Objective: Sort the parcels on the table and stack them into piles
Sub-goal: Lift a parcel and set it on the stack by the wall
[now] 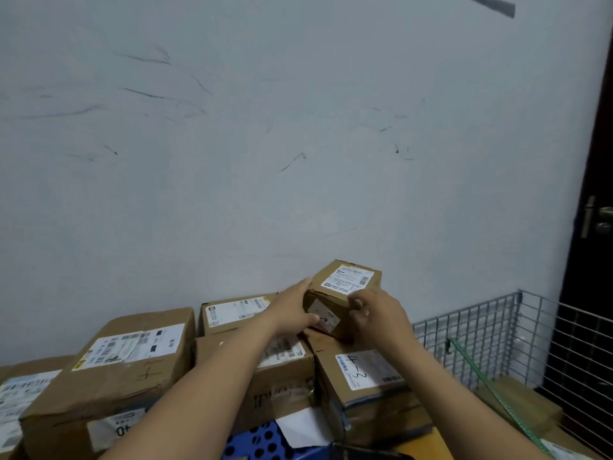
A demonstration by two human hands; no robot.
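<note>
The small box (345,295) sits low in the frame, right of centre, on or just above the 4-3 box (365,376); I cannot tell whether it is lifted. The left hand (293,310) clasps its left corner, with the thumb on the front. The right hand (381,315) curls its fingers (359,305) over the right front edge. It is probably light and stiff. Bare cardboard should grip well, the glossy label (346,279) less so, so opposite side walls seem the best hold.
</note>
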